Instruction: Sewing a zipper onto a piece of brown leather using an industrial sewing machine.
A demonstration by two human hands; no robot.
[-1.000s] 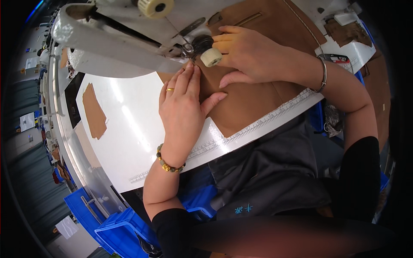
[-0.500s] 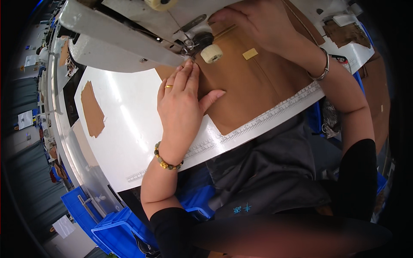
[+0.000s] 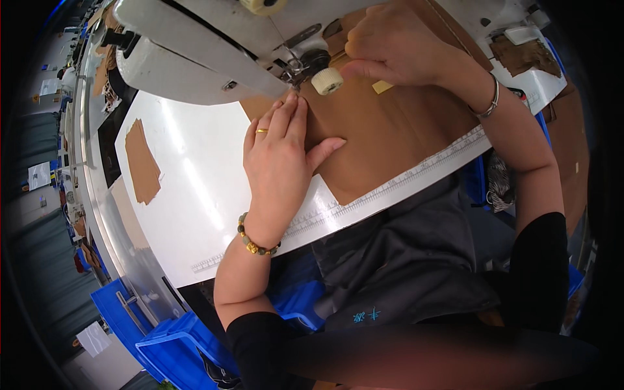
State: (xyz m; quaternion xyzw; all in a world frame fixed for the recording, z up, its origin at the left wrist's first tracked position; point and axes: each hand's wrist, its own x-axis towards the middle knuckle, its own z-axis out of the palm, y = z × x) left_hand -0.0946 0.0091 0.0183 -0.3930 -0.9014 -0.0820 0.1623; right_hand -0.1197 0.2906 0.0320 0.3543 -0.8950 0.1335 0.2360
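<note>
A brown fabric piece [image 3: 377,143] lies on the white table under the sewing machine head [image 3: 195,65]. My left hand [image 3: 279,153] rests flat on its left part, fingers stretched toward the presser foot [image 3: 296,70], thumb spread to the right. To the right of the machine's cream knob [image 3: 327,81], my right hand [image 3: 396,49] is over the far part of the fabric with fingers curled in and thumb pointing left. Whatever those fingers hold, if anything, is hidden. A small yellow label [image 3: 382,86] on the fabric shows just below that hand, partly covered.
Cut brown pieces [image 3: 142,162] lie in a stack at the table's left. A printed ruler strip [image 3: 390,185] follows the near table edge. More brown scraps [image 3: 525,55] sit at the far right. Blue bins [image 3: 185,344] stand below the table at the left.
My right hand has drawn its outstretched fingers into a curl and now covers part of the yellow label. My left hand stays flat in nearly the same place on the fabric.
</note>
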